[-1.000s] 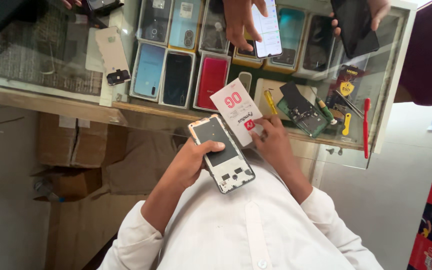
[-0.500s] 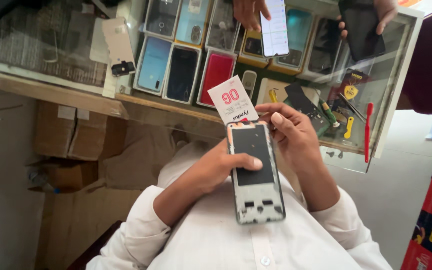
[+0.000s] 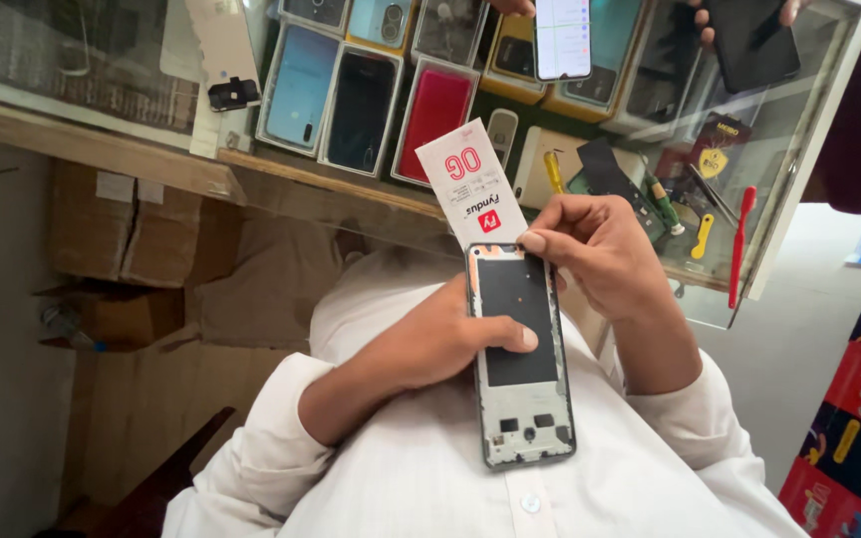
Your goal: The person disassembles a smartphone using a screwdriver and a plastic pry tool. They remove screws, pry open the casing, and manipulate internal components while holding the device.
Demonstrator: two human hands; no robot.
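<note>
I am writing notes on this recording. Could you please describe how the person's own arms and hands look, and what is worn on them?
Both hands, left hand and right hand, are bare: no gloves, rings or watch visible. The white sleeves are pushed up near the elbows, leaving the forearms uncovered. They belong to a white buttoned garment.

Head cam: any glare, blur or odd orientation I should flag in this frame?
Head view: image looks upside down, the glass counter at top; reflections wash over its glass; the opened phone frame, left hand and right hand are sharp and evenly lit; boxes under the counter sit in dim shade.
</note>
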